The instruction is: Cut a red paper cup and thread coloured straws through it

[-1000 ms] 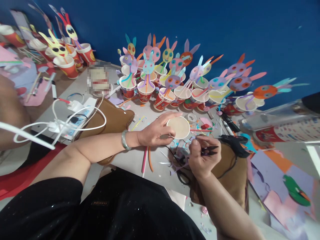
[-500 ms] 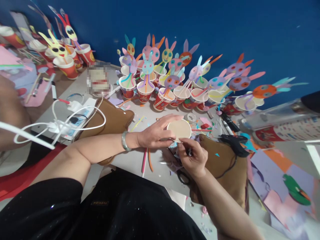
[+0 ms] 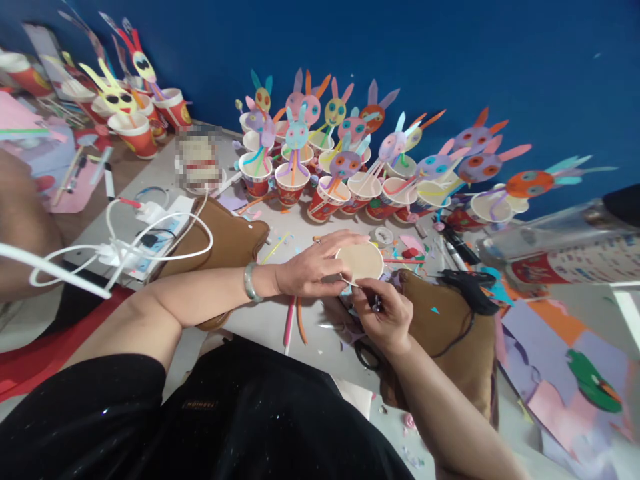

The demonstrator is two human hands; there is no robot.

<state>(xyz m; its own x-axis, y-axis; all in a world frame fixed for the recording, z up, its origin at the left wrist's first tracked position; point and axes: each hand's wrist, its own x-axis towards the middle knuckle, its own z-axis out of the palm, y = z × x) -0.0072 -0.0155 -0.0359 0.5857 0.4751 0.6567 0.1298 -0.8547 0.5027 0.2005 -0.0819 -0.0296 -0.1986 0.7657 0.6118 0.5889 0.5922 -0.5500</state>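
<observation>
A paper cup [image 3: 360, 260] with a pale inside is turned with its mouth toward me. My left hand [image 3: 317, 267] curls round the left side of this cup, its thumb and finger close to the near rim. On the same near rim, the fingertips of my right hand [image 3: 385, 312] are pinched. Something thin shows between the two sets of fingertips, too small to make out. A small dark, shiny thing sits among my right fingers; its kind is unclear. The cup's outer wall is mostly hidden.
Several red cups with paper rabbit heads [image 3: 345, 163] stand along the blue wall. A power strip [image 3: 167, 233] with white cables lies left, beside a brown cushion [image 3: 220, 233]. At right are a black glue gun [image 3: 470, 290], a second cushion [image 3: 440, 340] and black-handled scissors [image 3: 367, 355].
My right hand has shifted very slightly to the left along the cup's rim. The left hand and the cup have barely moved.
</observation>
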